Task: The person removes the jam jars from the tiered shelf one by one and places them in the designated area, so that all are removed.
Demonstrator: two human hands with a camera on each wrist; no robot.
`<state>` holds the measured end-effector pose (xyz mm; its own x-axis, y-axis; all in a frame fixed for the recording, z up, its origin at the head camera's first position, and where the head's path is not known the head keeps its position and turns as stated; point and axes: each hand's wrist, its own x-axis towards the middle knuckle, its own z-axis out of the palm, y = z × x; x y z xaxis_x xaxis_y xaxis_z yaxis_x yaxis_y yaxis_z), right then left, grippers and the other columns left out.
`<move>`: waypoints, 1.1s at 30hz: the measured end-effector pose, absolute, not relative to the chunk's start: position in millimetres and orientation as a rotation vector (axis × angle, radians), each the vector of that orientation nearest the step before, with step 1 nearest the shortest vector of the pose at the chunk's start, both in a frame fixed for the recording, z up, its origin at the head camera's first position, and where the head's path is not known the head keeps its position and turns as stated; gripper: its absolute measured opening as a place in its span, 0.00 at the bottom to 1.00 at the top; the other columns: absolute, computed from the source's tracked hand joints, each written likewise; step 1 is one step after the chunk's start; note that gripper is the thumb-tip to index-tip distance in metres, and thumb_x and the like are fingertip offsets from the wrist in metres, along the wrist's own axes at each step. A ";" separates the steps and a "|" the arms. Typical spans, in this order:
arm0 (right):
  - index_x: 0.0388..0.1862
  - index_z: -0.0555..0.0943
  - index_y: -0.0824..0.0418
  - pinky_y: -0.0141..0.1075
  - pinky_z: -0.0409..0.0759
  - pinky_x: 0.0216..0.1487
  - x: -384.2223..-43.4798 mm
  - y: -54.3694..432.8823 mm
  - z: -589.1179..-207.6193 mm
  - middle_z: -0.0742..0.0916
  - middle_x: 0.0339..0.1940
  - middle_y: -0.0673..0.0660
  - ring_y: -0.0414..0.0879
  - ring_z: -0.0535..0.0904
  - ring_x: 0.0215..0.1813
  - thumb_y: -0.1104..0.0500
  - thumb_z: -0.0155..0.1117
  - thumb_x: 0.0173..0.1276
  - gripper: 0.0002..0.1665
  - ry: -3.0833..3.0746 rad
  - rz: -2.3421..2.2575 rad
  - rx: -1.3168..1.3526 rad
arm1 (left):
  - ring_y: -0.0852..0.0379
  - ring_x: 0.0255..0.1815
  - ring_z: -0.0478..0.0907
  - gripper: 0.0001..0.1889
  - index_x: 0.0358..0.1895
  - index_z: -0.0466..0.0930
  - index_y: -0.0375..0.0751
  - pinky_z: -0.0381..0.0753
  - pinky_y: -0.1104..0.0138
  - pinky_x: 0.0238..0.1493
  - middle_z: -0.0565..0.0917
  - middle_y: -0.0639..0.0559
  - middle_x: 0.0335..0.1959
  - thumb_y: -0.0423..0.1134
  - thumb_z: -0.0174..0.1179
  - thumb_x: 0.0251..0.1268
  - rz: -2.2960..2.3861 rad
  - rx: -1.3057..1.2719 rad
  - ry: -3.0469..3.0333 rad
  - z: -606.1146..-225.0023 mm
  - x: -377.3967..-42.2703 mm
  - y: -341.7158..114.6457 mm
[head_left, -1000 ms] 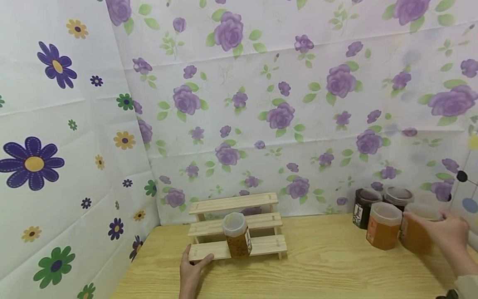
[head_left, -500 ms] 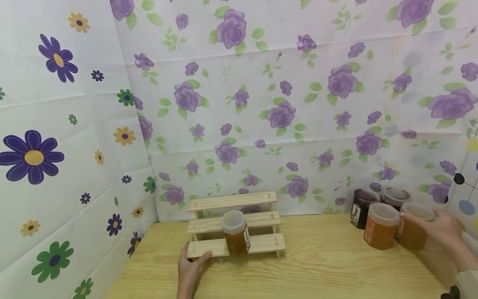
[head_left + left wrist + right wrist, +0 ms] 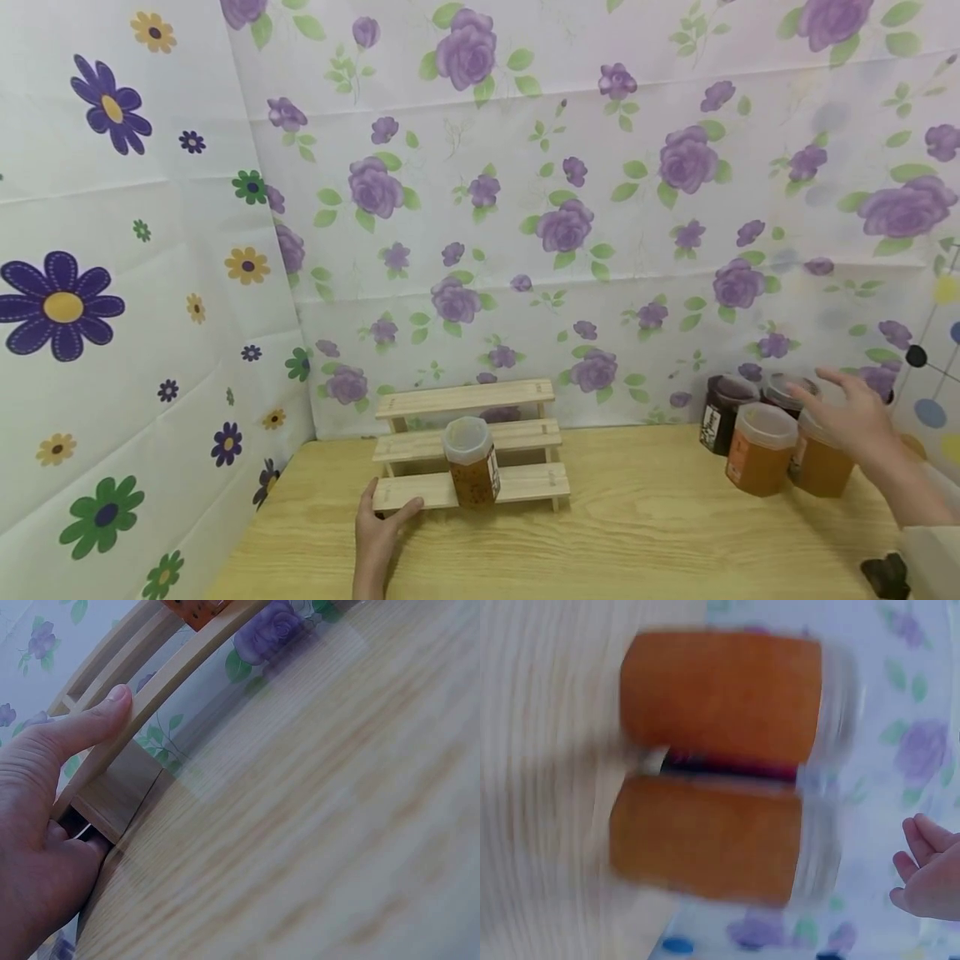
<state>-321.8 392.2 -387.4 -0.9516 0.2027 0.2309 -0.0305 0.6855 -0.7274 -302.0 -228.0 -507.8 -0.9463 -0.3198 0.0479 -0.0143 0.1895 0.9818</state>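
Observation:
A three-step wooden rack (image 3: 517,483) stands on the table, and my left hand (image 3: 375,529) grips the left end of its lowest step. The thumb lies on the step board in the left wrist view, while the other fingers curl around beneath it, partly hidden. One lidded jar with speckled orange-brown contents (image 3: 472,475) sits upright on that step. At the right, my right hand (image 3: 855,417) is raised over the rightmost orange jar (image 3: 821,462), fingers spread, holding nothing. Beside that jar stands another orange jar (image 3: 759,458); both show blurred in the right wrist view.
Two dark jars, one at the left (image 3: 723,417) and one partly covered by the hand (image 3: 783,392), stand behind the orange ones, near the flowered back cloth (image 3: 525,208). A black object (image 3: 887,575) lies by the right sleeve. Another patterned cloth (image 3: 172,250) hangs at the left.
My right hand has let go of the rightmost orange jar and risen above it, after the jar shifted slightly left toward its neighbour. The left hand keeps its hold on the rack.

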 end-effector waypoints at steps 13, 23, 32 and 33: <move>0.73 0.62 0.68 0.70 0.64 0.63 -342.7 249.6 -405.8 0.65 0.73 0.74 0.73 0.60 0.71 0.42 0.59 0.71 0.43 -2.507 1.234 0.244 | 0.29 0.76 0.52 0.57 0.77 0.40 0.29 0.53 0.42 0.77 0.54 0.25 0.74 0.40 0.74 0.53 -1.851 0.301 -2.157 -507.0 -301.8 -233.5; 0.73 0.64 0.59 0.69 0.55 0.73 -351.0 130.9 -421.2 0.63 0.77 0.65 0.66 0.54 0.77 0.40 0.67 0.63 0.46 -2.490 1.621 0.284 | 0.28 0.75 0.52 0.57 0.77 0.40 0.29 0.55 0.41 0.76 0.53 0.25 0.75 0.41 0.73 0.53 -1.876 0.286 -2.142 -505.1 -301.6 -227.2; 0.72 0.67 0.58 0.70 0.62 0.69 -342.0 53.5 -435.6 0.63 0.77 0.66 0.69 0.55 0.77 0.46 0.70 0.62 0.42 -2.419 1.767 0.491 | 0.27 0.74 0.54 0.56 0.77 0.40 0.28 0.57 0.40 0.75 0.54 0.22 0.73 0.40 0.73 0.54 -1.836 0.288 -2.156 -508.6 -301.6 -226.3; 0.71 0.68 0.58 0.70 0.62 0.69 -341.4 46.6 -435.7 0.65 0.76 0.66 0.68 0.56 0.76 0.46 0.71 0.61 0.42 -2.410 1.763 0.513 | 0.26 0.73 0.55 0.57 0.77 0.40 0.28 0.58 0.40 0.74 0.54 0.22 0.73 0.40 0.73 0.54 -1.832 0.284 -2.157 -508.3 -301.4 -226.5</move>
